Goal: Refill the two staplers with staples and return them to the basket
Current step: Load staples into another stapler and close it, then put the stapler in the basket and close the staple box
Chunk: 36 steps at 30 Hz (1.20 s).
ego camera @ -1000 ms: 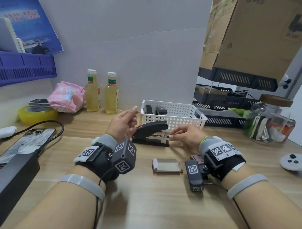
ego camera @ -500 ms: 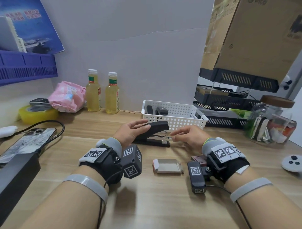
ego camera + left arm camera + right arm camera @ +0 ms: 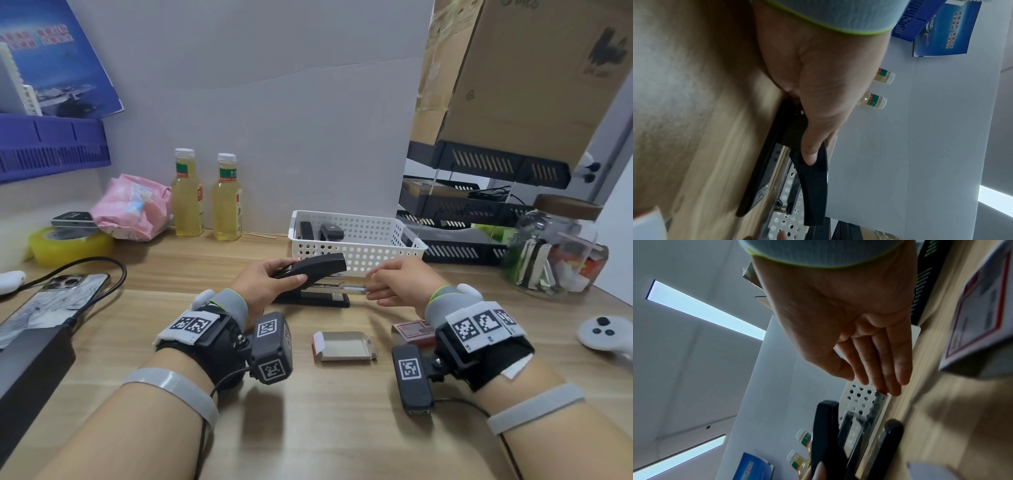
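Head view: left hand (image 3: 270, 281) grasps matte black stapler (image 3: 317, 270); right hand (image 3: 397, 287) relaxed.

On the worktop (image 3: 308, 428) the left hand (image 3: 270, 281) grips the raised top of a black stapler (image 3: 313, 274) before the white basket (image 3: 359, 246); the right hand's (image 3: 400, 286) fingers (image 3: 375, 293) meet its metal magazine, an open staple box (image 3: 344, 346) nearer

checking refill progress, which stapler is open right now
The stapler on the desk before the basket, lid lifted by the left hand; the two in the basket lie closed.
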{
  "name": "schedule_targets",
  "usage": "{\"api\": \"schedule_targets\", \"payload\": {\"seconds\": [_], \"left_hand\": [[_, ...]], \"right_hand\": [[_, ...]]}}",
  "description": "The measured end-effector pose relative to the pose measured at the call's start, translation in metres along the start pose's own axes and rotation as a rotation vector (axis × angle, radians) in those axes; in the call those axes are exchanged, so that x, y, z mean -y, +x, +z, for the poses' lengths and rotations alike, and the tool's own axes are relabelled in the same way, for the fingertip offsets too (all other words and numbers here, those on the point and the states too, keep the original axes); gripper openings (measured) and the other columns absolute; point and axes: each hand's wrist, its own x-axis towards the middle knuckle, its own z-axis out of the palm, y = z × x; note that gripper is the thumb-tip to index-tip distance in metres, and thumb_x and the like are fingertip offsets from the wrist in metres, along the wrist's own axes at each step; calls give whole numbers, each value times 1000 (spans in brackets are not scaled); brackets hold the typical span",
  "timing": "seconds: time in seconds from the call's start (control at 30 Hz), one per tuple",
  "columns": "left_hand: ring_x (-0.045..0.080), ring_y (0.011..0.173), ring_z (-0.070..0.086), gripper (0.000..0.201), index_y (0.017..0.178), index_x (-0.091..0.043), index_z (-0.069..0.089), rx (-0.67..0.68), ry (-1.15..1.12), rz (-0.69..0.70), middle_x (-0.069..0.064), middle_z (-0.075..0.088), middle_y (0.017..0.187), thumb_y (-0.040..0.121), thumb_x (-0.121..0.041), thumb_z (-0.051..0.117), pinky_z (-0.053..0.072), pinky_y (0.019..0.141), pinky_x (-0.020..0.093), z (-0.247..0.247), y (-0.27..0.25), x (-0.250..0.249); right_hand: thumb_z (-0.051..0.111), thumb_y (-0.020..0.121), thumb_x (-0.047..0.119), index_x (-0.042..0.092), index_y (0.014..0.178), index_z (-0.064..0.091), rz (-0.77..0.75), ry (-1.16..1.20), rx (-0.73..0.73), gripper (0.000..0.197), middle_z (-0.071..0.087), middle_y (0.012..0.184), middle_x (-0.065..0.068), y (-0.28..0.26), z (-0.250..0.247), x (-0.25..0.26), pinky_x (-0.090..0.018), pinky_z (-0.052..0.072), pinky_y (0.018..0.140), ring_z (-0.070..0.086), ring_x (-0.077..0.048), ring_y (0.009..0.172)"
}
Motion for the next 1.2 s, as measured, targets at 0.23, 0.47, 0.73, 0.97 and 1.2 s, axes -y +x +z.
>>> {"api": "schedule_targets", "payload": {"seconds": [0.23, 0.47, 0.73, 0.97, 1.2], "left_hand": [[15, 99, 67, 39, 120, -19, 70, 9, -22, 13, 7, 72, 117, 82, -16, 77, 48, 76, 8, -1, 2, 3], [13, 99, 66, 35, 112, -28, 69, 12, -17, 12, 2, 72, 112, 81, -16, 78, 46, 77, 7, -2, 1, 1], [20, 99, 69, 37, 108, -28, 73, 68, -35, -50, 6, 75, 108, 73, -20, 83, 49, 88, 20, -4, 5, -5], [32, 101, 70, 28, 97, -17, 77, 202, -237, -3, 16, 75, 103, 71, -14, 85, 51, 97, 44, -6, 35, -44], [17, 84, 54, 17, 99, -15, 63, -207, -421, -114, 3, 62, 94, 86, -18, 73, 50, 77, 32, -41, 91, -47]], "right_hand": [[42, 96, -4, 6, 123, 57, 9, 80, 121, 33, 72, 111, -21, -2, 26, 13, -39, 59, 90, 72, -31, 103], [43, 92, -7, 7, 113, 59, 55, 126, 152, 30, 71, 117, -25, -9, 25, 19, -41, 59, 86, 71, -34, 107], [70, 86, 15, 28, 111, 67, -149, -153, 181, 28, 71, 114, -5, 6, 18, 35, -41, 54, 93, 65, -27, 115], [69, 87, 50, 30, 108, 74, -355, -900, 223, 30, 72, 95, 12, 17, 10, 109, -23, 47, 78, 65, -12, 90], [70, 88, 43, 10, 95, 73, -230, -704, -211, 34, 66, 89, -7, 73, -34, 155, -28, 40, 69, 57, -25, 83]]}}
